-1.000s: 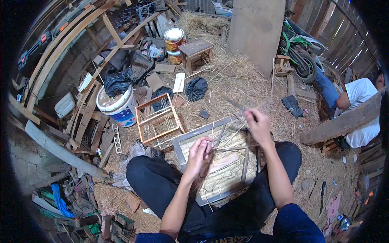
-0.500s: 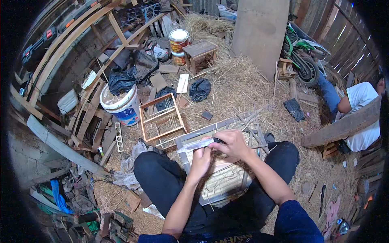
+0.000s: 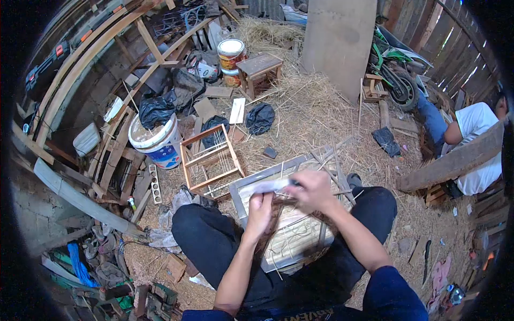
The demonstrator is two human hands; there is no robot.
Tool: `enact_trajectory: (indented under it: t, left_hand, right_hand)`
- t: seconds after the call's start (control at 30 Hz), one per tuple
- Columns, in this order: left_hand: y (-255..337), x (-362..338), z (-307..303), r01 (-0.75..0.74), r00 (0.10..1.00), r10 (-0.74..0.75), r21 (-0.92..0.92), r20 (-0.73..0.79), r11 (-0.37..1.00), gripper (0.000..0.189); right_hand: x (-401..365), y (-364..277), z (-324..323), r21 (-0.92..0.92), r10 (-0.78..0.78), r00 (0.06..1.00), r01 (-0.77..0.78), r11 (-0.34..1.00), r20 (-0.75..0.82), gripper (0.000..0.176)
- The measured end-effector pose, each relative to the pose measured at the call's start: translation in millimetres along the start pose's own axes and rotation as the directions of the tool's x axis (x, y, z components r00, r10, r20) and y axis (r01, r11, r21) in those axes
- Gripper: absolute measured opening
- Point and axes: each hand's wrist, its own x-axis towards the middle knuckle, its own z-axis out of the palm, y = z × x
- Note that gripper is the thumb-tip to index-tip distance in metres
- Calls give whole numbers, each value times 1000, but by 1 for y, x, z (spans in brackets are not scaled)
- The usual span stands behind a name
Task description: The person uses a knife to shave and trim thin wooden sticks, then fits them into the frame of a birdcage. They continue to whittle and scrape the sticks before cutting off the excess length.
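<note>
My right hand (image 3: 313, 191), smeared by motion, is closed round the dark handle of a knife (image 3: 267, 186). Its pale, blurred blade points left, over the fingertips of my left hand (image 3: 259, 215). The left fingers are pinched together just under the blade, and what they hold, if anything, is too small to make out. Across my lap lies a grey-framed panel (image 3: 236, 199) with pale slats inside. Thin strips (image 3: 328, 160) of wood or bamboo are scattered on its far right corner, and more fine strands lie on the slats below my hands.
Beyond my left knee stands a small wooden frame (image 3: 183, 160) with thin rods. Behind are a white bucket (image 3: 163, 147), stacked paint cans (image 3: 231, 53) and a wooden stool (image 3: 259, 65). Straw (image 3: 310, 117) covers the floor. At right, a person in a white shirt (image 3: 476, 125) sits behind a beam (image 3: 455, 163).
My right hand and the knife have shifted slightly to the right and are now blurred. My left hand has moved a little down-left and stays pinched. The whole view has shifted slightly left.
</note>
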Motion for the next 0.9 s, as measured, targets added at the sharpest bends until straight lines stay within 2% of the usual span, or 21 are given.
enact_trajectory:
  t: [0.07,0.1,0.17,0.2,0.27,0.3,0.37,0.43,0.53,0.57,0.67,0.73,0.8,0.83,0.9]
  left_hand:
    - [2,-4,5,-65,997,66,28,-28,997,23]
    - [-17,-4,-7,42,999,-42,126,-2,991,23]
    - [-4,4,-9,10,999,-11,-30,-49,1000,22]
    - [6,11,-8,-15,997,7,-112,-74,994,22]
    - [20,14,-15,25,995,-39,-146,-92,989,23]
    - [21,16,-18,17,995,-31,-153,-95,988,23]
    - [18,13,-18,27,992,-47,-168,-115,985,28]
    - [12,9,-11,57,993,-69,-122,-100,991,25]
    - [6,3,-5,75,996,-79,-89,-46,993,26]
    - [10,4,-4,75,997,-77,-113,-10,991,26]
    - [12,5,-7,83,996,-79,-160,33,984,25]
    - [12,6,-8,76,997,-77,-144,-6,987,25]
    - [8,4,-4,64,997,-67,-114,-29,991,25]
    - [8,5,-3,59,997,-63,-93,-35,994,25]
    - [13,2,-3,93,995,-90,-100,30,991,25]
  right_hand:
    - [1,-5,9,-22,-71,995,73,997,74,31]
    - [4,2,9,-41,-63,998,64,997,31,31]
    - [10,23,4,-79,-52,997,48,996,-48,30]
    - [10,21,0,-88,5,998,-11,996,-60,30]
    - [12,17,-5,-104,120,989,-128,986,-83,31]
    - [12,16,-4,-152,93,990,-109,982,-108,34]
    - [9,11,-1,-136,23,998,-31,990,-60,32]
    - [1,4,7,-139,-54,998,56,989,17,32]
    - [2,14,11,-197,-44,997,29,980,-68,31]
    - [6,27,10,-156,113,979,-140,978,-172,29]
    - [25,37,-27,-164,409,885,-447,879,-223,30]
    - [15,30,-20,-162,227,951,-263,951,-208,34]
    - [1,16,-4,-70,-54,993,47,996,-108,23]
    - [-1,8,-2,-95,-58,998,58,994,-4,22]
    - [3,23,0,-98,174,977,-186,978,-122,22]
